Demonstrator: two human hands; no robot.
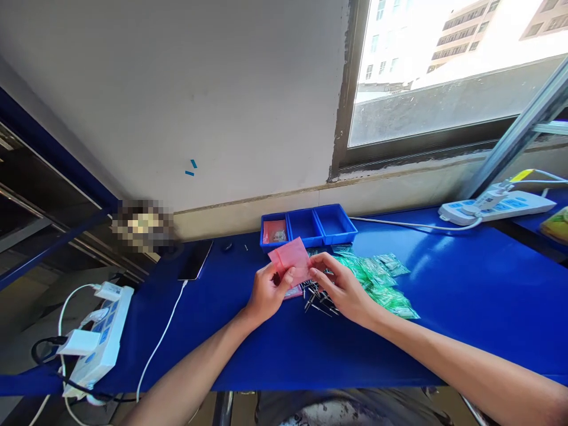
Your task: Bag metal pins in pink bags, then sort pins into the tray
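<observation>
A small pink plastic bag (290, 259) is held up between my two hands above the blue table. My left hand (268, 291) grips its lower left part, thumb in front. At the bag's right edge, the thumb and fingers of my right hand (339, 284) pinch it. Beneath my hands lies a loose pile of thin dark and silver metal pieces (320, 303), partly hidden. Another pink bag (293, 292) lies flat on the table under my left hand. To the right of my right hand spreads a heap of green plastic bags (386, 284).
Three joined blue bins (306, 226) stand against the wall; the left one holds a pink bag. A phone (196, 260) charges at the left. White power strips lie left (104, 340) and far right (501, 207), with cables across the table (465, 284).
</observation>
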